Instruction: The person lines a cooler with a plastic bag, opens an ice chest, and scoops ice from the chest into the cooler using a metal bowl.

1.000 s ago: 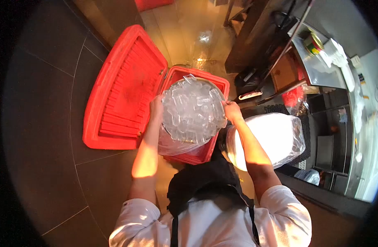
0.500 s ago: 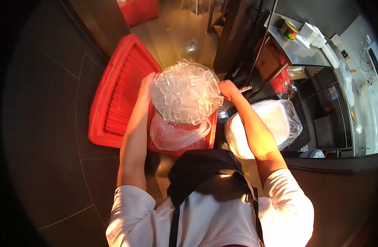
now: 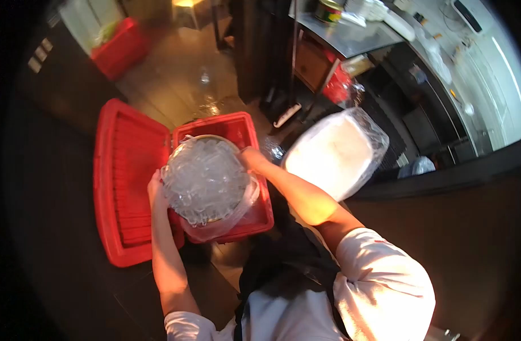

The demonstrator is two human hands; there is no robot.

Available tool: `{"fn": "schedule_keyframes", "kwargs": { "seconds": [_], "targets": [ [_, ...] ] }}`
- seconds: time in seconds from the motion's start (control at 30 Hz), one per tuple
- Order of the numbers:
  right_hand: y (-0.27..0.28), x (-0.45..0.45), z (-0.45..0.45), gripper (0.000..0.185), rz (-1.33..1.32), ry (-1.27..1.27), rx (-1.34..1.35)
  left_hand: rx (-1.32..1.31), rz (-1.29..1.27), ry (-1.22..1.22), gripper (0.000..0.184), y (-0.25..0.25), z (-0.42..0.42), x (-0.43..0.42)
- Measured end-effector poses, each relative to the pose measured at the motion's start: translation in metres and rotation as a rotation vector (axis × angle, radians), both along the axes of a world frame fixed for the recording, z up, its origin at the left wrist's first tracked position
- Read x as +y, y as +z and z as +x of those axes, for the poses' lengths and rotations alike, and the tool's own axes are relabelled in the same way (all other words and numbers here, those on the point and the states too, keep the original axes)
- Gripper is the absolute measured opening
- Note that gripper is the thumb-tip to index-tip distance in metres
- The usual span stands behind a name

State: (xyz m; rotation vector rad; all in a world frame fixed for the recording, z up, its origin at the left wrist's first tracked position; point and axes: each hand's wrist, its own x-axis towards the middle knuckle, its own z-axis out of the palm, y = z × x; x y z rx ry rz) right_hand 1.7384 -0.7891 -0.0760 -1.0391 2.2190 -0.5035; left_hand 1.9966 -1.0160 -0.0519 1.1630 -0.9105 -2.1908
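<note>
A round bowl (image 3: 216, 138), heaped with clear ice pieces (image 3: 204, 179), is between my two hands over a red cooler box (image 3: 264, 202). My left hand (image 3: 157, 187) grips the bowl's left side, and my right hand (image 3: 250, 158) has hold of its right rim. The fingers of both hands are partly hidden. Beneath the bowl, a translucent plastic bag (image 3: 218, 228) lies at the box's opening. The red lid (image 3: 136, 182) hangs back on the left. Whether the bowl rests on anything below is hidden.
A large plastic-wrapped white bundle (image 3: 334, 150) stands to the right of the box. Farther back are a metal counter (image 3: 351, 37) with a can (image 3: 328, 11), and a dark shelf (image 3: 430, 128). Another red container (image 3: 119, 50) sits on the floor at upper left.
The bowl of ice has come nearer to my body and down over the cooler box, tilting somewhat. More of the box's far rim shows. My view has turned, shifting the surroundings.
</note>
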Motion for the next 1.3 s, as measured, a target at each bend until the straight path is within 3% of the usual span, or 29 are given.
{"fn": "schedule_keyframes", "kwargs": {
  "seconds": [0.1, 0.13, 0.23, 0.3, 0.37, 0.43, 0.5, 0.6, 0.67, 0.7, 0.73, 0.8, 0.83, 0.9, 1.0, 1.03, 1.1, 1.17, 1.2, 1.23, 1.27, 1.3],
  "targets": [
    [-0.033, 0.008, 0.005, 0.056, -0.020, -0.227, -0.189, -0.088, -0.016, -0.031, 0.039, -0.008, 0.002, 0.012],
    [-0.015, 0.017, 0.007, 0.049, 0.032, -0.315, -0.356, -0.165, 0.010, 0.016, 0.039, 0.000, -0.006, 0.020],
    [-0.057, 0.060, -0.015, 0.042, -0.031, -0.156, -0.294, -0.257, -0.040, -0.005, 0.039, -0.023, -0.031, 0.043],
    [-0.069, 0.104, -0.034, 0.045, -0.187, 0.274, 0.313, -0.252, -0.096, -0.069, 0.039, -0.023, -0.059, 0.076],
    [-0.057, 0.144, -0.054, 0.045, -0.064, -0.277, -0.135, -0.263, -0.068, -0.134, 0.038, -0.037, -0.094, 0.104],
    [-0.065, 0.193, -0.088, 0.043, -0.061, -0.508, -0.385, -0.189, -0.185, -0.206, 0.038, -0.075, -0.135, 0.131],
    [-0.026, 0.243, -0.115, 0.046, -0.044, -0.637, -0.416, -0.111, -0.285, -0.301, 0.037, -0.081, -0.181, 0.179],
    [-0.074, 0.334, -0.167, 0.046, -0.094, -0.752, -0.337, 0.043, -0.203, -0.416, 0.038, -0.064, -0.259, 0.267],
    [-0.074, 0.391, -0.193, 0.045, -0.060, -0.812, -0.242, -0.109, -0.377, -0.490, 0.038, -0.162, -0.312, 0.288],
    [-0.063, 0.416, -0.204, 0.044, -0.014, -0.866, -0.247, -0.078, -0.263, -0.439, 0.039, -0.163, -0.337, 0.321],
    [-0.075, 0.455, -0.215, 0.044, -0.094, -0.713, -0.060, -0.089, -0.268, -0.497, 0.041, -0.179, -0.360, 0.343],
    [-0.075, 0.499, -0.235, 0.045, -0.020, -0.766, -0.045, -0.222, -0.248, -0.502, 0.043, -0.149, -0.399, 0.396],
    [-0.051, 0.508, -0.245, 0.045, 0.128, -0.976, -0.208, -0.236, -0.183, -0.581, 0.046, -0.155, -0.419, 0.414],
    [-0.022, 0.526, -0.259, 0.046, 0.181, -1.015, -0.186, -0.256, -0.056, -0.733, 0.056, -0.172, -0.452, 0.441],
    [-0.018, 0.547, -0.282, 0.044, 0.229, -1.019, -0.184, -0.271, 0.047, -0.759, 0.066, -0.158, -0.476, 0.460],
    [-0.016, 0.546, -0.291, 0.043, 0.251, -1.006, -0.181, -0.311, -0.159, -0.777, 0.063, -0.189, -0.479, 0.463],
    [-0.072, 0.546, -0.320, 0.039, 0.065, -0.916, -0.128, -0.395, -0.575, -0.795, 0.059, -0.276, -0.484, 0.464],
    [-0.176, 0.529, -0.362, 0.030, 0.468, 0.192, 0.516, -0.326, -0.437, -0.810, 0.061, -0.216, -0.460, 0.446],
    [-0.181, 0.480, -0.358, 0.026, 0.489, -0.082, 0.461, -0.292, -0.376, -0.822, 0.061, -0.191, -0.444, 0.439],
    [-0.181, 0.429, -0.350, 0.022, 0.499, -0.360, 0.397, -0.341, -0.466, -0.805, 0.059, -0.200, -0.422, 0.440],
    [-0.196, 0.415, -0.367, 0.020, 0.468, -0.457, 0.387, -0.387, -0.574, -0.776, 0.058, -0.208, -0.403, 0.435],
    [-0.223, 0.411, -0.375, 0.018, 0.445, -0.551, 0.359, -0.390, -0.455, -0.738, 0.054, -0.205, -0.381, 0.427]
  ]
}}
